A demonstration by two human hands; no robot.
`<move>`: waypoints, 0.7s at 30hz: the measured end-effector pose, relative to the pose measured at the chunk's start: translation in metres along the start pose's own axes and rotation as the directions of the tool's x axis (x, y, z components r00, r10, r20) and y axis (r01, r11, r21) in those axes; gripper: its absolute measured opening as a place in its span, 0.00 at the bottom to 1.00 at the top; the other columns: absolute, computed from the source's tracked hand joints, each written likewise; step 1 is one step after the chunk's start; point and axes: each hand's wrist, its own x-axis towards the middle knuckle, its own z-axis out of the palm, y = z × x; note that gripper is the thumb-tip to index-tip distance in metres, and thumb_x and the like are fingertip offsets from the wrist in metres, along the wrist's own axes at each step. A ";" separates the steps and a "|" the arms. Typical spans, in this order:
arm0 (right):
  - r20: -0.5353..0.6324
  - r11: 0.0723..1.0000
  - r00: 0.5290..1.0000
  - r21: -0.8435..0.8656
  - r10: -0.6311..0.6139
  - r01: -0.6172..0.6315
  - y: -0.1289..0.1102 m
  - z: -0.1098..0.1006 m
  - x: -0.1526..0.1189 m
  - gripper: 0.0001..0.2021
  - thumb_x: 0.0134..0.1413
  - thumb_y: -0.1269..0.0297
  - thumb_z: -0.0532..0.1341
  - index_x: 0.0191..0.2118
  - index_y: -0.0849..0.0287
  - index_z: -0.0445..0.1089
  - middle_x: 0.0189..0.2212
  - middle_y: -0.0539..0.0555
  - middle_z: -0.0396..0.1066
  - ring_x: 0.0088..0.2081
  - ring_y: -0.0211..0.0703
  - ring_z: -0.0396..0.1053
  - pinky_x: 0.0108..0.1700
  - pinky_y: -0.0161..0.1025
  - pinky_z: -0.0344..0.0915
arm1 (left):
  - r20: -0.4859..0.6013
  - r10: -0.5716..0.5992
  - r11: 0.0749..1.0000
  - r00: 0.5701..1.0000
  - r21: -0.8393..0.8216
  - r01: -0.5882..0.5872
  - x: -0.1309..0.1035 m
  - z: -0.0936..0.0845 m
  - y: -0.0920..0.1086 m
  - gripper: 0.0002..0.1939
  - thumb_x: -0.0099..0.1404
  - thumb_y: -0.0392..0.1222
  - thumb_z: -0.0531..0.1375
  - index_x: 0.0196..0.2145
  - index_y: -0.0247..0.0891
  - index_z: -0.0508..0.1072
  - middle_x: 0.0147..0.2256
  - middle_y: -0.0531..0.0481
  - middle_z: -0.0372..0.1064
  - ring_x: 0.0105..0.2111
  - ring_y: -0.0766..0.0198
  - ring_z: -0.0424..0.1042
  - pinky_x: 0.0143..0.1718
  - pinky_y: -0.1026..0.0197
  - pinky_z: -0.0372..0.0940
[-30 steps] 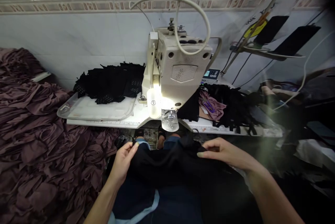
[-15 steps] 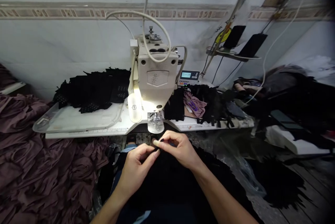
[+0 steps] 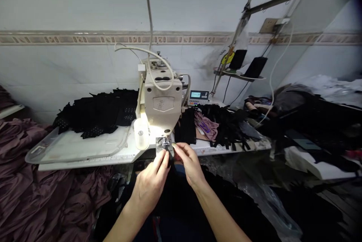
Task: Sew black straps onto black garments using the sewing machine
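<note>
A white sewing machine (image 3: 163, 102) stands in the middle, its lamp lighting the metal needle plate (image 3: 161, 144). Just in front of that plate, my left hand (image 3: 151, 179) has its fingers pressed together on black fabric (image 3: 171, 159). Close beside it on the right, my right hand (image 3: 188, 163) pinches the fabric's edge, thumb and index finger near the presser foot. More of the dark cloth hangs below both hands onto the lap. The fingertips partly hide the piece at the plate.
Black pieces (image 3: 98, 110) lie over a clear plastic tray (image 3: 76, 146) on the left. A control panel (image 3: 199, 95), black straps (image 3: 226, 121) and a mauve bundle (image 3: 208, 127) are on the right. Mauve fabric (image 3: 56, 196) is heaped at lower left; thread cones (image 3: 255, 67) stand at upper right.
Both hands have moved forward from in front of the machine to the needle plate, with the black fabric. The left hand's fingers now point forward. The camera view has shifted.
</note>
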 end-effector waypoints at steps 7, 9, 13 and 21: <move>0.197 0.889 0.980 -0.445 -0.018 0.105 0.034 -0.042 0.020 0.29 0.61 0.32 0.63 0.36 0.59 0.80 0.27 0.53 0.77 0.28 0.47 0.75 0.33 0.41 0.70 | -0.074 -0.108 0.994 0.991 0.002 0.109 -0.007 0.005 0.016 0.29 0.80 0.36 0.54 0.75 0.36 0.57 0.68 0.38 0.68 0.56 0.51 0.80 0.47 0.60 0.78; 0.221 0.773 0.974 -0.609 -0.052 0.179 0.030 -0.055 0.037 0.26 0.64 0.38 0.63 0.42 0.59 0.82 0.29 0.55 0.80 0.30 0.50 0.78 0.34 0.42 0.71 | -0.115 -0.087 0.996 0.990 -0.040 0.083 -0.013 0.001 0.015 0.29 0.79 0.37 0.55 0.75 0.39 0.60 0.66 0.40 0.71 0.57 0.50 0.79 0.53 0.55 0.77; 0.193 0.600 0.973 -0.766 -0.128 0.231 0.003 -0.060 0.078 0.12 0.66 0.56 0.66 0.45 0.56 0.83 0.41 0.58 0.83 0.43 0.54 0.80 0.47 0.43 0.71 | -0.236 -0.064 0.995 0.970 -0.091 0.044 -0.036 -0.005 0.012 0.29 0.75 0.31 0.59 0.71 0.42 0.67 0.59 0.42 0.78 0.57 0.51 0.78 0.59 0.52 0.73; 0.061 0.314 0.992 -0.945 -0.109 0.092 -0.016 -0.015 0.142 0.16 0.53 0.58 0.78 0.43 0.62 0.80 0.52 0.69 0.76 0.55 0.67 0.75 0.51 0.47 0.67 | -0.119 0.098 0.995 0.988 -0.022 -0.101 -0.087 0.009 0.020 0.16 0.78 0.33 0.55 0.54 0.38 0.81 0.47 0.44 0.84 0.43 0.61 0.86 0.46 0.69 0.78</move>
